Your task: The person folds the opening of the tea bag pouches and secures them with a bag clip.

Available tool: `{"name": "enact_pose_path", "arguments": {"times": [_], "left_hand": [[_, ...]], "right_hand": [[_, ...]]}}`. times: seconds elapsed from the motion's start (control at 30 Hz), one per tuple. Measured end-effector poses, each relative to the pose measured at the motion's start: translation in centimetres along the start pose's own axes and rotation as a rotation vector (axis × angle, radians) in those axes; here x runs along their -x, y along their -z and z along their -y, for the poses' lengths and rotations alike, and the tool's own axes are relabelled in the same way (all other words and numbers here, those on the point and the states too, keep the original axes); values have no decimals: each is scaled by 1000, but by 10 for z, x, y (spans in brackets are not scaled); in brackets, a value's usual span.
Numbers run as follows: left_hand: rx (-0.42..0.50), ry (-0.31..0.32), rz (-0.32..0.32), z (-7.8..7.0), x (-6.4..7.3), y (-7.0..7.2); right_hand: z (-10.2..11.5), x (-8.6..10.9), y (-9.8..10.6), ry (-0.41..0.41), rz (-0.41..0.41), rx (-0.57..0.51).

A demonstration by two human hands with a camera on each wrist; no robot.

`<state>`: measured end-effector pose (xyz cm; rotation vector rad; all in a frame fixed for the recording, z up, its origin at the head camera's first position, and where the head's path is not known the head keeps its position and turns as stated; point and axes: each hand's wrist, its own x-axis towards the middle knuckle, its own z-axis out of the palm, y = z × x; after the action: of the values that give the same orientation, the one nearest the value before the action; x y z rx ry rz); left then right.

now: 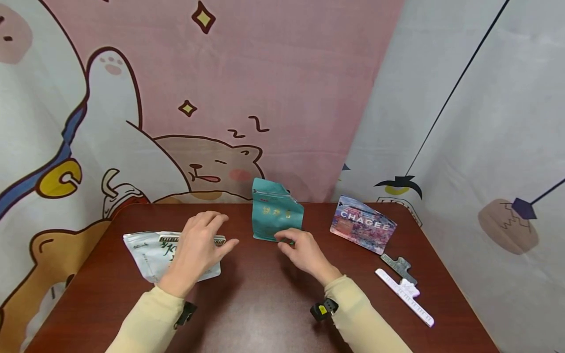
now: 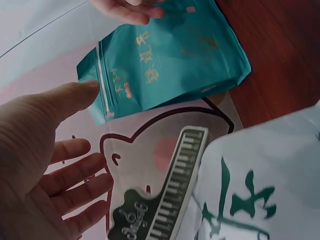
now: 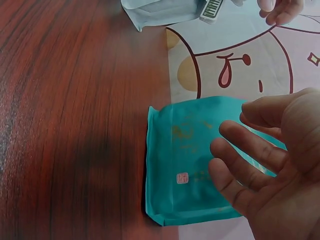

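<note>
A teal pouch with gold lettering stands upright at the back middle of the table. My right hand is just in front of its lower right side, fingers loosely bent and holding nothing; whether a fingertip touches the pouch I cannot tell. On the left lies a white pouch with green lettering, a piano-keyboard clip across its top. In the head view my left hand hovers over that pouch and hides part of it and the clip. Its fingers are spread, with nothing between them.
A colorful CHAGEE pouch leans at the back right. In front of it lie a grey clip and a long white clip. A printed cloth hangs behind the brown table.
</note>
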<state>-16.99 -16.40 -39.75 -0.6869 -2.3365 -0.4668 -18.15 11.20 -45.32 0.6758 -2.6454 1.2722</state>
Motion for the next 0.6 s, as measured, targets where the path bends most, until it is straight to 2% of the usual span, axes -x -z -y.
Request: {"name": "enact_pose_path", "arguments": {"times": [0.33, 0.6], "left_hand": [[41, 25, 18, -13, -6, -10], [50, 34, 34, -19, -13, -17]], "right_hand": [[-4, 5, 8, 1, -21, 20], [-6, 7, 14, -38, -18, 35]]}}
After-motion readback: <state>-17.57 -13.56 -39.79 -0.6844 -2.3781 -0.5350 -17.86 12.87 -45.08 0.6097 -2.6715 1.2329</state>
